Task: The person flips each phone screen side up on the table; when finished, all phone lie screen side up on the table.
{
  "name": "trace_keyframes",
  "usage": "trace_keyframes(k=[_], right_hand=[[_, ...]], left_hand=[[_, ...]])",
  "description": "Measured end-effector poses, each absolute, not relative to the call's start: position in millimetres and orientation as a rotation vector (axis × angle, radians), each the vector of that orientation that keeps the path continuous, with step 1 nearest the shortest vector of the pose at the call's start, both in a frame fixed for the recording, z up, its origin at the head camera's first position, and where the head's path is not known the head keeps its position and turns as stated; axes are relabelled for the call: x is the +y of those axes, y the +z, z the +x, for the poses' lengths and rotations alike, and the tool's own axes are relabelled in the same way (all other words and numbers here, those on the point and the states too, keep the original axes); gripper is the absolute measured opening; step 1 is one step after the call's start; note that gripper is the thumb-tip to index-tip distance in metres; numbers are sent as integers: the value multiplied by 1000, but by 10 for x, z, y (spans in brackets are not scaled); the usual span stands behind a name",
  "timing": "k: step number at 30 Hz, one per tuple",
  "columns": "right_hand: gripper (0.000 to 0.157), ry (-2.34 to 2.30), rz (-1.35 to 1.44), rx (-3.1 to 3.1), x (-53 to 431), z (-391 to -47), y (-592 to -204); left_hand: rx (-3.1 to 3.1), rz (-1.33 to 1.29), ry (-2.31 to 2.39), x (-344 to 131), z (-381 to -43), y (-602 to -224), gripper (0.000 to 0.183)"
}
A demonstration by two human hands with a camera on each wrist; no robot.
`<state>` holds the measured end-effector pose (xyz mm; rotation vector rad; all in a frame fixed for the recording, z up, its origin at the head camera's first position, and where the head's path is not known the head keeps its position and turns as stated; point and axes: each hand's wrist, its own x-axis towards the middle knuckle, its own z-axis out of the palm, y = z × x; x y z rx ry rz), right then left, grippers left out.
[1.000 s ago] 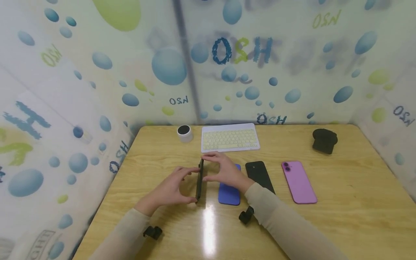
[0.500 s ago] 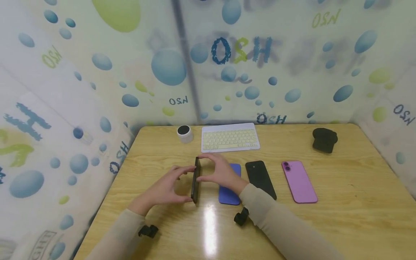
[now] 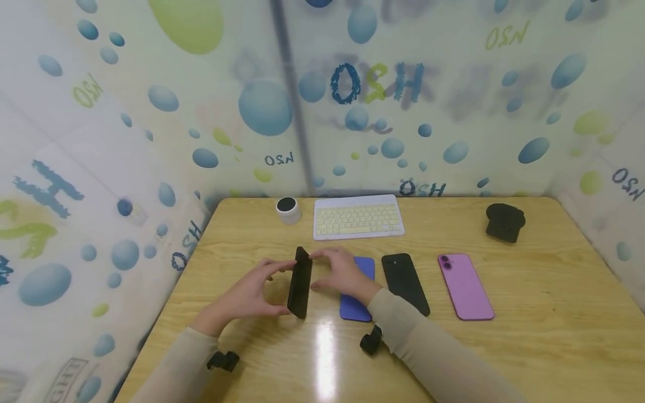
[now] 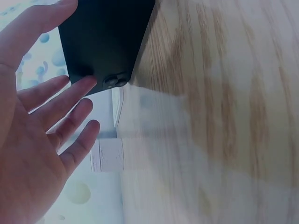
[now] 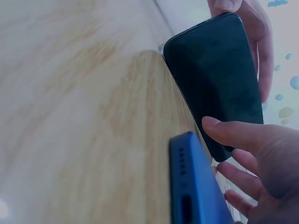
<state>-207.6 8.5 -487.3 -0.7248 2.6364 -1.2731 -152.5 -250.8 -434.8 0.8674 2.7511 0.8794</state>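
A black smartphone (image 3: 300,284) stands on its long edge, tilted, left of the blue phone. My left hand (image 3: 247,294) holds it by its two ends, thumb at the near end and fingers at the far end. Its camera side faces the left palm in the left wrist view; in the right wrist view its dark screen (image 5: 215,70) shows. My right hand (image 3: 345,274) is beside the phone's far right side, thumb and fingers spread. Its thumb looks slightly apart from the screen; whether the index fingertip touches the corner is unclear. Under the right hand lies a blue phone (image 3: 355,308).
Right of the blue phone lie another black phone (image 3: 405,282) and a pink phone (image 3: 464,285). Behind are a white keyboard (image 3: 358,217), a white round container with a dark top (image 3: 288,210) and a black object (image 3: 505,223). Patterned walls (image 3: 428,101) enclose the wooden table (image 3: 549,336).
The black phone has moved slightly left and leaned over, so its screen shows more from above. My right thumb has come away from it; both arms have shifted a little left.
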Motion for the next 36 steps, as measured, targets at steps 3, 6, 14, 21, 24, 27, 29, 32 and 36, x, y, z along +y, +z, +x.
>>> trace_keyframes(k=[3, 6, 14, 21, 24, 27, 29, 32, 36], right_hand=[[68, -1185, -714, 2672, 80, -2062, -4881], [70, -1152, -731, 2691, 82, -2054, -4873], [75, -1088, -784, 2694, 104, -2086, -4865], [76, -1040, -785, 2686, 128, -2122, -4848], [76, -1024, -784, 2686, 148, -2130, -4848], [76, -1028, -789, 2679, 138, -2140, -4828], [76, -1018, -785, 2676, 134, -2141, -4820], [77, -988, -783, 2675, 135, -2131, -4815], [77, -952, -805, 2694, 144, -2116, -4817]], left_hand=[[2769, 878, 871, -2546, -1523, -4353, 95], [2789, 884, 856, -2573, -1526, -4366, 95], [2843, 846, 732, -2601, -1545, -4402, 97], [2905, 844, 563, -2589, -1578, -4425, 94], [2910, 834, 475, -2556, -1587, -4458, 94], [2909, 823, 371, -2543, -1606, -4461, 95], [2903, 822, 327, -2537, -1618, -4464, 96], [2884, 823, 310, -2534, -1628, -4475, 96], [2858, 795, 351, -2542, -1632, -4495, 95]])
